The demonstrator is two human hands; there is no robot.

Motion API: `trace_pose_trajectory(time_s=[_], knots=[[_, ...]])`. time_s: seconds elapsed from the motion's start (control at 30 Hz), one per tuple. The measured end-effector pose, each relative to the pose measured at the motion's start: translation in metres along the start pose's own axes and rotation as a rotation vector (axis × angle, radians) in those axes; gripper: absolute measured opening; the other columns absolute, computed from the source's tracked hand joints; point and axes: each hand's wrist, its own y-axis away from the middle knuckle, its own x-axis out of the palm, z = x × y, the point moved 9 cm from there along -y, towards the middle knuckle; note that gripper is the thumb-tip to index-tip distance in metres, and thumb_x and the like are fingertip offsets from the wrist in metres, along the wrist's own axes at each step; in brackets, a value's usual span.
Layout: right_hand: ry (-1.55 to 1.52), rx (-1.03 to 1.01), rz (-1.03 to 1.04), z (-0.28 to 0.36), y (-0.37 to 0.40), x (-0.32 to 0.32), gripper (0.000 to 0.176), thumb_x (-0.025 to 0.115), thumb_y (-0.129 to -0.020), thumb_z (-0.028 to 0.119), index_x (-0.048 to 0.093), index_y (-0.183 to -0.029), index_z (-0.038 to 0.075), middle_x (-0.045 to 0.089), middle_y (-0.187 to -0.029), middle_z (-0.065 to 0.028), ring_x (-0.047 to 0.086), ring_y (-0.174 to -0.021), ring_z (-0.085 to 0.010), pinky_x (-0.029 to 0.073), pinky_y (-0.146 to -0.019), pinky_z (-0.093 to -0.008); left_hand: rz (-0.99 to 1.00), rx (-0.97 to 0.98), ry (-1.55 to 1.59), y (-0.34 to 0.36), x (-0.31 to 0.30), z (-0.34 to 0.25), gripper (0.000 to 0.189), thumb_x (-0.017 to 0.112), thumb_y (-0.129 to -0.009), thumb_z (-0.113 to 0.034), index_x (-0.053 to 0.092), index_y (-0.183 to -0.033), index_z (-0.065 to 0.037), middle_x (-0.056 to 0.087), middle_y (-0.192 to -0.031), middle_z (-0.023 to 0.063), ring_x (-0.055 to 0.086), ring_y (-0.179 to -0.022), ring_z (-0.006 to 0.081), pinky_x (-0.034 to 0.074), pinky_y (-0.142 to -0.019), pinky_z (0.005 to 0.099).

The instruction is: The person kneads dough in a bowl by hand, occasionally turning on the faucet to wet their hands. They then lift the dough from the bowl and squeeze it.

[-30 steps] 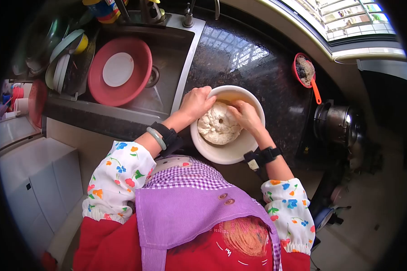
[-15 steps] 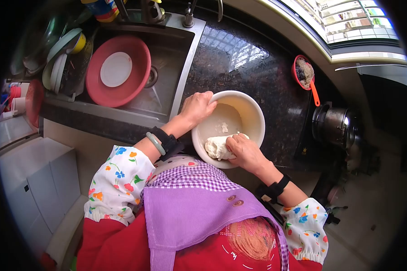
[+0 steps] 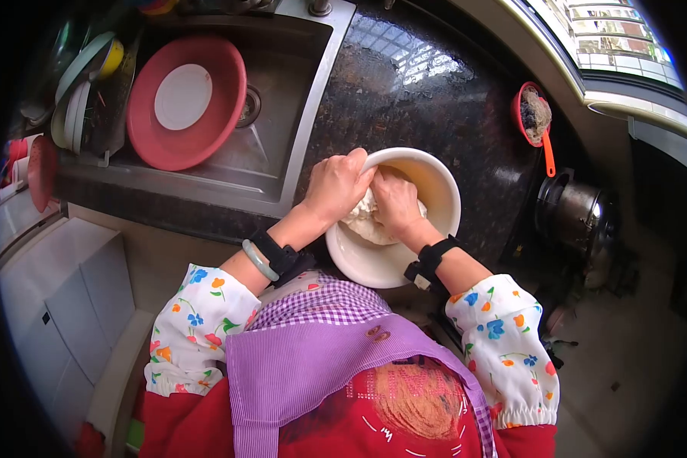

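A white bowl [image 3: 440,179] stands on the dark counter's front edge, with pale dough [image 3: 370,227] inside near its left side. My left hand [image 3: 336,185] is closed on the bowl's upper left rim. Inside the bowl, my right hand [image 3: 395,204] presses down on the dough with curled fingers, close beside my left hand. Part of the dough is hidden beneath the right hand.
In the sink [image 3: 282,114] at the left sits a red basin [image 3: 141,114] with a white plate [image 3: 183,97]. Bowls [image 3: 72,114] are racked farther left. A red strainer [image 3: 548,153] and a metal pot [image 3: 576,214] are at the right.
My right hand has moved up and left inside the bowl, next to my left hand, and the dough lies farther up under it. The view has shifted slightly.
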Motion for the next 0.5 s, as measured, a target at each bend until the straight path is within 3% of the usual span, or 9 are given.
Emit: trace_pose_trajectory(time_s=[0.17, 0.23, 0.27, 0.33, 0.4, 0.5], knots=[[-0.033, 0.063, -0.045, -0.009, -0.006, -0.009, 0.041, 0.060, -0.064, -0.001, 0.052, -0.104, 0.005, 0.057, -0.099, -0.0155, 0.055, -0.096, -0.0342, 0.048, -0.077, -0.0449, -0.056, -0.029, 0.024, 0.000, 0.000, 0.007, 0.024, 0.061, -0.082, -0.021, 0.052, -0.072, -0.001, 0.055, -0.062, 0.0191, 0.059, -0.061, 0.0360, 0.044, -0.054, 0.0413], [-0.241, 0.087, 0.189, -0.013, -0.003, 0.002, 0.046, 0.066, -0.059, 0.001, 0.052, -0.104, 0.004, 0.056, -0.104, -0.0147, 0.053, -0.100, -0.0332, 0.045, -0.083, -0.0424, -0.081, -0.021, 0.006, 0.005, -0.001, 0.011, 0.024, 0.061, -0.082, -0.021, 0.052, -0.072, -0.001, 0.056, -0.062, 0.0190, 0.059, -0.060, 0.0354, 0.044, -0.053, 0.0409], [-0.263, 0.109, 0.276, -0.009, 0.003, -0.017, 0.046, 0.065, -0.064, 0.002, 0.053, -0.109, 0.003, 0.055, -0.108, -0.0160, 0.052, -0.104, -0.0314, 0.044, -0.086, -0.0399, -0.098, -0.031, 0.006, 0.009, -0.003, 0.013, 0.025, 0.061, -0.082, -0.021, 0.052, -0.071, 0.000, 0.056, -0.062, 0.0189, 0.060, -0.060, 0.0347, 0.044, -0.053, 0.0404], [-0.547, 0.007, 0.250, -0.001, 0.022, -0.055, 0.049, 0.064, -0.068, 0.006, 0.052, -0.116, 0.002, 0.055, -0.111, -0.0181, 0.050, -0.108, -0.0315, 0.043, -0.090, -0.0397, -0.087, -0.063, 0.014, 0.012, -0.004, 0.020, 0.025, 0.060, -0.082, -0.023, 0.052, -0.072, -0.001, 0.058, -0.065, 0.0198, 0.060, -0.064, 0.0371, 0.045, -0.057, 0.0436], [-0.425, -0.009, 0.216, -0.017, 0.037, -0.057, 0.053, 0.066, -0.071, 0.009, 0.049, -0.121, 0.000, 0.055, -0.111, -0.0197, 0.050, -0.110, -0.0314, 0.041, -0.093, -0.0394, -0.085, -0.100, 0.032, 0.013, -0.004, 0.022, 0.026, 0.059, -0.082, -0.026, 0.053, -0.074, -0.002, 0.059, -0.067, 0.0206, 0.060, -0.068, 0.0396, 0.046, -0.060, 0.0467], [-0.325, 0.355, 0.061, -0.058, 0.049, -0.027, 0.053, 0.071, -0.070, 0.016, 0.052, -0.116, -0.004, 0.055, -0.112, -0.0229, 0.052, -0.106, -0.0319, 0.040, -0.094, -0.0387, -0.083, -0.114, 0.063, 0.014, -0.004, 0.022, 0.027, 0.060, -0.082, -0.026, 0.052, -0.073, -0.002, 0.058, -0.064, 0.0195, 0.060, -0.065, 0.0388, 0.045, -0.058, 0.0460]])
